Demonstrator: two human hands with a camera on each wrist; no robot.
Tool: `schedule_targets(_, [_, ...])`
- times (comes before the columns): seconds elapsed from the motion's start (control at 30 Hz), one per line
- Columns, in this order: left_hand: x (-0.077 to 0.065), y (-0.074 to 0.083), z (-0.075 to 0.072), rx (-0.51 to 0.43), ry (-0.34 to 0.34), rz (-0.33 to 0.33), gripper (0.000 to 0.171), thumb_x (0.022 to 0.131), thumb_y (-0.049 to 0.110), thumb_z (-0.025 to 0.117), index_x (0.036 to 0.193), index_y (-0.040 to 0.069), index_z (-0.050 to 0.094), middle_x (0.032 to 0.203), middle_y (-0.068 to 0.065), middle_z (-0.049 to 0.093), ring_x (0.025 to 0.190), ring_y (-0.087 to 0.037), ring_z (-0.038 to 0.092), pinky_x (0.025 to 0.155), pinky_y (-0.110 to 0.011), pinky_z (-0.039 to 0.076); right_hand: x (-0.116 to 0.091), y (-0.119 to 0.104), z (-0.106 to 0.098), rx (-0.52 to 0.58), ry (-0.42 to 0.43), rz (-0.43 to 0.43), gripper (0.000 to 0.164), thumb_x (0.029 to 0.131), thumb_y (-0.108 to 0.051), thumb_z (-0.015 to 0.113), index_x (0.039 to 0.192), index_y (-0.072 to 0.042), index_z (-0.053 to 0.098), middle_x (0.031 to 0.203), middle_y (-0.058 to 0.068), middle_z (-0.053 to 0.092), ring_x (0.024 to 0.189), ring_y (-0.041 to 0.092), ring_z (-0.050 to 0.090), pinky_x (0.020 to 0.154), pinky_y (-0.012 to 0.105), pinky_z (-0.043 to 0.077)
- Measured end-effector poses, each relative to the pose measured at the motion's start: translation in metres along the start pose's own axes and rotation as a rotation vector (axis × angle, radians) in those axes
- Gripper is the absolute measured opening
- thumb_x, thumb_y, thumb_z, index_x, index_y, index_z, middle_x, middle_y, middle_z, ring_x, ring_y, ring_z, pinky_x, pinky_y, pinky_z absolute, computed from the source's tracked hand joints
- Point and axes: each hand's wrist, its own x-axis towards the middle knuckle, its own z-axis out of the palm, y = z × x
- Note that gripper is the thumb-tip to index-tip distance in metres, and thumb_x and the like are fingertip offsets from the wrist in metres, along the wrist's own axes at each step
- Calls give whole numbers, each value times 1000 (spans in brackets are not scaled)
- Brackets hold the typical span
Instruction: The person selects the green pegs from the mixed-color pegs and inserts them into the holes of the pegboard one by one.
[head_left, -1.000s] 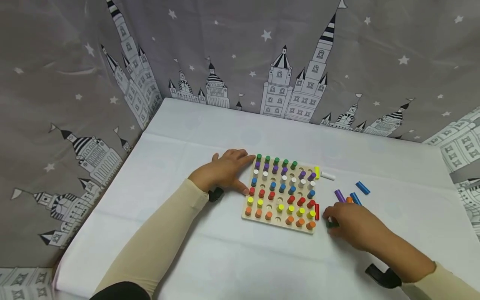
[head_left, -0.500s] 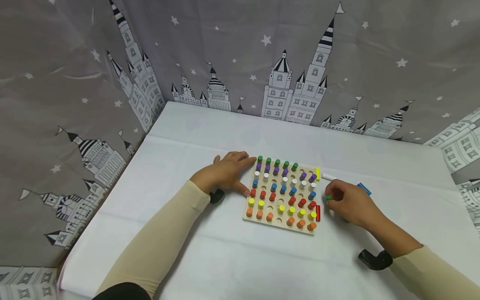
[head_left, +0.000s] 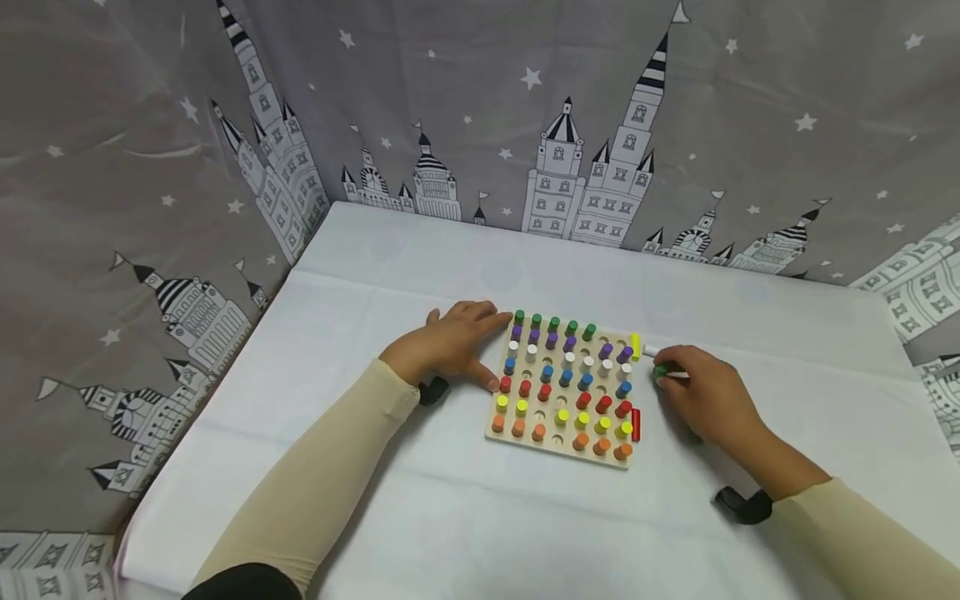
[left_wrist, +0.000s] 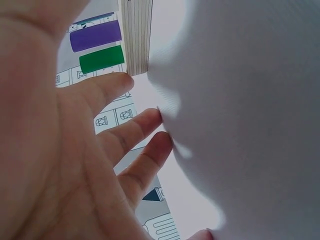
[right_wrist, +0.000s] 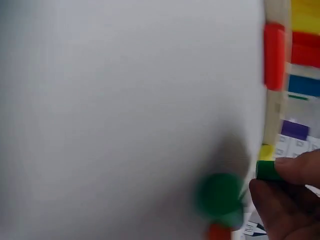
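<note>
A wooden pegboard [head_left: 570, 450] with rows of coloured pegs lies on the white cloth; several holes hold no peg. My left hand [head_left: 453, 342] rests at its left edge, thumb and fingers spread. In the left wrist view a fingertip reaches the corner of the board [left_wrist: 137, 40], near a green peg [left_wrist: 102, 59] and a purple peg [left_wrist: 96, 36]. Beyond the board's right side, my right hand [head_left: 708, 392] pinches a green peg [right_wrist: 267, 170] between thumb and finger, above the cloth. Part of that peg is hidden by the fingers.
A yellow peg [head_left: 635, 346] and a red peg [head_left: 636, 425] lie along the board's right edge. A white peg [head_left: 651, 351] lies partly behind the right hand. Below that hand, a blurred green peg [right_wrist: 220, 196] and something orange [right_wrist: 218, 232] show. A castle-print cloth [head_left: 420, 83] hangs behind.
My right hand has picked up a green peg from the loose pegs at the right and moved it away from me, beside the board's right edge. The left hand stays at the board's left edge.
</note>
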Motion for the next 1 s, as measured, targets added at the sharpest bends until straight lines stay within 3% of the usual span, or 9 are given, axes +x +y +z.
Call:
schedule_targets(0.1, [1, 0, 0, 0, 6, -9, 118, 74, 66, 87, 169, 33, 26, 173, -2, 28, 163, -31, 21, 124, -76, 20, 19, -1, -7, 79, 5, 19, 32, 97, -8, 75, 127, -7, 65, 125, 19, 74, 119, 43, 70, 101, 63, 55])
schedule_targets(0.23, [1, 0, 3, -19, -3, -9, 117, 74, 66, 88, 168, 33, 27, 173, -2, 29, 163, -31, 21, 124, -76, 19, 48, -6, -8, 183, -77, 47, 31, 99, -14, 74, 129, -11, 66, 124, 15, 75, 122, 39, 70, 106, 61, 53])
schedule_targets(0.43, [1, 0, 5, -12, -5, -13, 117, 73, 66, 88, 168, 34, 26, 173, -2, 28, 163, -31, 20, 124, -77, 19, 76, -20, 0, 180, -159, 0, 23, 100, -18, 74, 122, -12, 69, 119, 11, 77, 117, 33, 71, 107, 57, 54])
schedule_targets(0.67, [-2, 2, 0, 2, 2, -9, 118, 73, 66, 88, 168, 33, 26, 173, -3, 28, 163, -31, 21, 124, -76, 20, 80, -31, -1, 70, -156, -127, 18, 99, -12, 74, 117, -10, 73, 118, 10, 79, 116, 33, 73, 102, 55, 58])
schedule_targets(0.83, [-1, 2, 1, 8, -1, -5, 118, 73, 67, 88, 168, 33, 25, 173, -2, 29, 163, -31, 21, 124, -76, 21, 74, -30, 3, -11, -90, -173, 22, 99, -14, 75, 119, -8, 74, 115, 11, 78, 109, 31, 73, 100, 53, 58])
schedule_targets(1.0, [1, 1, 2, 6, 1, -10, 118, 74, 66, 88, 168, 33, 26, 173, -2, 29, 162, -31, 21, 124, -76, 20, 72, -28, 6, -24, -73, -198, 18, 101, -17, 72, 116, -8, 75, 112, 10, 78, 105, 29, 72, 98, 52, 59])
